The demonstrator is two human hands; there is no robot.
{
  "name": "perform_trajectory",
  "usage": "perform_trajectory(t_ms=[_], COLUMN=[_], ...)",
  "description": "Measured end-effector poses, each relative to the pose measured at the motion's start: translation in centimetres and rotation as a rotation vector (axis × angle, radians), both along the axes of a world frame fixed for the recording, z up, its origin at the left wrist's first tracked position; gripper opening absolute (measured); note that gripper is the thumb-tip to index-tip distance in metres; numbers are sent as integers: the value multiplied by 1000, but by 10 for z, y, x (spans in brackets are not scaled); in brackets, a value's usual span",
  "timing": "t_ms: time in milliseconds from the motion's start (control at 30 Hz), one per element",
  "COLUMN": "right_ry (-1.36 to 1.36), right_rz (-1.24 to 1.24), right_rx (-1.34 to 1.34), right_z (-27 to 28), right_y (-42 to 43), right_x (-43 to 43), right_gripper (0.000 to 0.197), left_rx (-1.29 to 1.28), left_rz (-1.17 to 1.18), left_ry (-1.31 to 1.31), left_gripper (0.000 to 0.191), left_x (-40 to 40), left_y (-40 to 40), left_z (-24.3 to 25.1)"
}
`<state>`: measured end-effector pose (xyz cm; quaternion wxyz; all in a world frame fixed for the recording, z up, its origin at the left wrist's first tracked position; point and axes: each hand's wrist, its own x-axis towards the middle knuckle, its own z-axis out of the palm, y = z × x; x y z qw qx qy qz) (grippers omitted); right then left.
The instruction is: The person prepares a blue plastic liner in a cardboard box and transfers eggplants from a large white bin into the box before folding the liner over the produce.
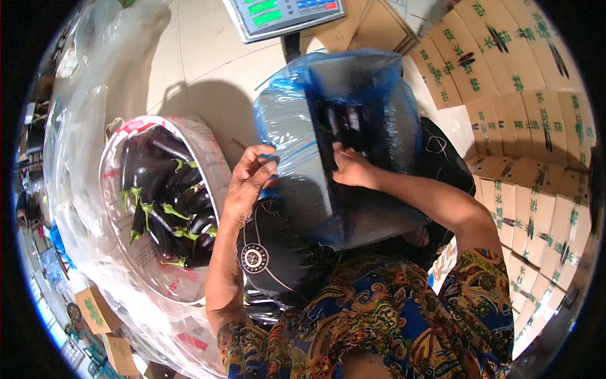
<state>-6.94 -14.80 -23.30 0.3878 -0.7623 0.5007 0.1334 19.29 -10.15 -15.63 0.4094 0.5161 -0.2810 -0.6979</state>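
Observation:
A box lined with a blue translucent plastic bag [293,128] stands before me, with dark eggplants [348,121] lying inside it. My right hand [352,166] reaches into the box at the near end of these eggplants, its fingers bent; whether it grips one is hidden. Over the box's left edge, my left hand [255,173] is raised with curled fingers, beside the bag film; I cannot tell whether it pinches the film. To the left, a round basket [210,175] lined with white printed sacking holds many glossy eggplants [161,189] with green stems.
A digital scale display [284,16] stands beyond the box on a dark post. Flattened cardboard [350,28] lies behind it. Stacked printed cartons [511,118] line the right side. Clear plastic sheeting [75,156] spreads along the left, around the basket. More eggplants [265,305] show below my left forearm.

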Motion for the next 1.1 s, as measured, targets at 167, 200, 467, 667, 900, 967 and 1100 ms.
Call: perform_trajectory(t_ms=[167,200,467,667,900,967,1100], right_ry=[67,-73,-554,-286,-673,-824,-982], right_rz=[-16,14,-252,-615,-714,-787,-849], right_rx=[54,-22,549,919,1045,957,1025], right_z=[3,-33,-93,76,98,112,115], right_y=[8,11,38,-12,-39,-47,-51], right_x=[17,-11,-59,-5,-16,-28,-33], right_gripper=[76,75,48,55,52,45,40], left_rx=[-182,-221,-206,-122,-68,-60,24], left_rz=[-102,-116,45,-117,-54,-36,18], left_ry=[-199,-132,4,-82,-37,68,86], left_gripper=[36,38,58,33,28,24,21], left_x=[3,-1,-3,-11,-11,-23,-16], left_y=[5,1,9,-3,2,-1,3], left_z=[-4,-4,-30,-27,-34,-17,-13])
